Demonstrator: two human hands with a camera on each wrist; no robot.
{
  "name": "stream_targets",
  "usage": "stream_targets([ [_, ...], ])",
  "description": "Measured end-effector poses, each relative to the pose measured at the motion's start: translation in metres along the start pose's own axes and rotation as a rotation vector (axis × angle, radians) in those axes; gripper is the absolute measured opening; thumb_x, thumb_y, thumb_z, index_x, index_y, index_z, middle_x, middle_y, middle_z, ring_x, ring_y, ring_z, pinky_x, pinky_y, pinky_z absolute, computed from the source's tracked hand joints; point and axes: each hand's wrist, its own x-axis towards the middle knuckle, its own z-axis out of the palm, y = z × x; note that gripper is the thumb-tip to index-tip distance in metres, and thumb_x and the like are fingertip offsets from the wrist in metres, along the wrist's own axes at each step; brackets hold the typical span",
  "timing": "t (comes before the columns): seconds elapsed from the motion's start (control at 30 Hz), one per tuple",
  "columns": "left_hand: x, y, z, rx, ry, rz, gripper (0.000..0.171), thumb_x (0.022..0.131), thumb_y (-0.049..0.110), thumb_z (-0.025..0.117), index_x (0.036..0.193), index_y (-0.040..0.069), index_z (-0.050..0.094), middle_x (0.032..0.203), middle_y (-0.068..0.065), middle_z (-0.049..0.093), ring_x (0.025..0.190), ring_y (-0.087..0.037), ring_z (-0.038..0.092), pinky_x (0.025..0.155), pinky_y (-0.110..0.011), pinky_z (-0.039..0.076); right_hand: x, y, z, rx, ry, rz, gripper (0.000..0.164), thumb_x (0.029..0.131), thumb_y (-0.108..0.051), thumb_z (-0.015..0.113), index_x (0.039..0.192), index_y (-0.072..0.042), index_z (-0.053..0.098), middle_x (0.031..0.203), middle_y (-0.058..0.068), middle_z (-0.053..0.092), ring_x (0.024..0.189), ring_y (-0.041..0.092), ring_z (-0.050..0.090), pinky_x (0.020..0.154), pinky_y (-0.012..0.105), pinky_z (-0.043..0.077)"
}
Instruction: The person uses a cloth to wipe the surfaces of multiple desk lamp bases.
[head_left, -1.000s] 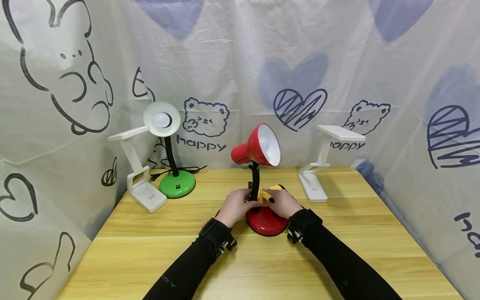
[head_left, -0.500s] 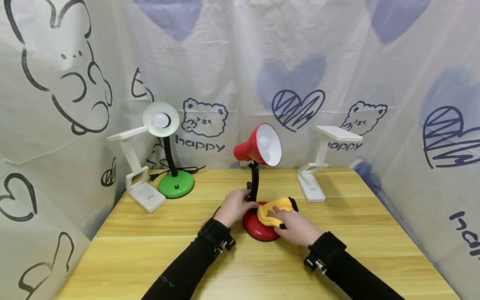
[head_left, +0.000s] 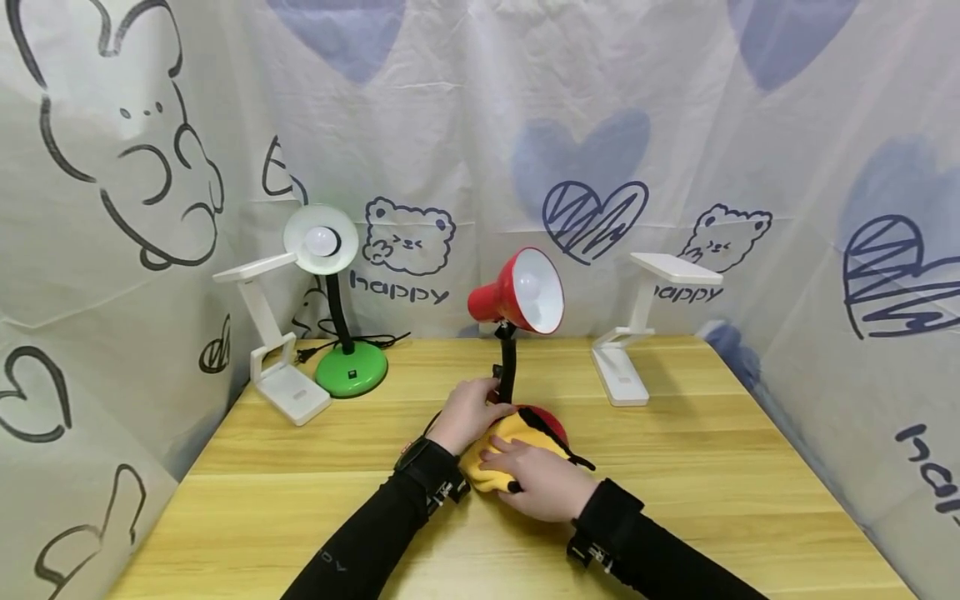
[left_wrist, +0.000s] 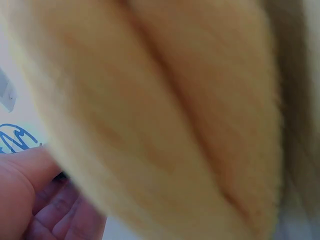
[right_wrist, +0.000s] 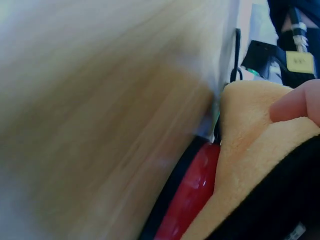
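A red desk lamp [head_left: 504, 302] with a black neck [head_left: 507, 367] stands mid-table, its shade tipped to the right. My left hand [head_left: 467, 415] grips the foot of the neck; in the left wrist view its thumb and curled fingers [left_wrist: 57, 207] show past a blurred yellow cloth. That cloth [head_left: 483, 468], edged in black, drapes over the front of the red base [head_left: 553, 420] and reaches my left wrist. My right hand [head_left: 549, 483] holds it from above, fingers spread across it. The right wrist view shows one finger on the cloth [right_wrist: 245, 132] beside the base's black rim [right_wrist: 172, 192].
A green lamp [head_left: 351, 369] with a cord and plug stands at the back left, beside a white folding lamp [head_left: 292, 393]. Another white folding lamp [head_left: 621, 377] stands at the back right. Printed cloth curtains [head_left: 480, 150] enclose the wooden table [head_left: 712, 467].
My right hand has carried the yellow cloth from behind the neck, round the base's right side, to its front left. The left hand keeps its grip; the base has shifted slightly.
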Motion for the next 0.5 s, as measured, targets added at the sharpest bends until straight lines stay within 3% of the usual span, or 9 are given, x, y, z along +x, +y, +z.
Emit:
stream_targets([
  [0.17,0.001,-0.001,0.0,-0.019,0.015,-0.009,0.018,0.092,0.034,0.074,0.091,0.018,0.068,0.081,0.002,0.07,0.069,-0.01,0.061,0.061,-0.023,0.048,0.0,0.006,-0.001,-0.012,0.025,0.032,0.047,0.098,-0.029,0.066,0.143,-0.025,0.058,0.155,0.004,0.05,0.141,0.03,0.051,0.112,0.046,0.046],
  [0.27,0.002,-0.001,0.002,-0.03,0.024,-0.015,0.018,0.092,0.034,0.075,0.09,0.018,0.068,0.079,0.002,0.069,0.065,-0.01,0.059,0.058,-0.024,0.046,-0.012,0.021,-0.003,0.023,0.062,0.058,0.045,0.098,-0.029,0.066,0.142,-0.026,0.059,0.153,0.004,0.052,0.101,0.03,0.072,0.088,0.039,0.057],
  [0.4,0.003,-0.001,0.003,-0.039,0.022,-0.022,0.017,0.092,0.033,0.075,0.092,0.017,0.069,0.079,0.003,0.069,0.064,-0.009,0.057,0.055,-0.024,0.045,-0.03,0.045,-0.009,0.053,0.16,0.103,0.043,0.096,-0.025,0.067,0.139,-0.022,0.062,0.144,0.002,0.062,0.077,0.022,0.067,0.07,0.03,0.053],
  [0.5,0.004,-0.002,0.003,-0.04,0.02,-0.021,0.016,0.092,0.032,0.075,0.092,0.017,0.07,0.08,0.003,0.069,0.064,-0.009,0.057,0.055,-0.023,0.045,-0.037,0.063,-0.013,0.056,0.223,0.144,0.046,0.095,-0.023,0.069,0.14,-0.017,0.061,0.137,0.005,0.066,0.069,0.005,0.058,0.064,0.022,0.046],
])
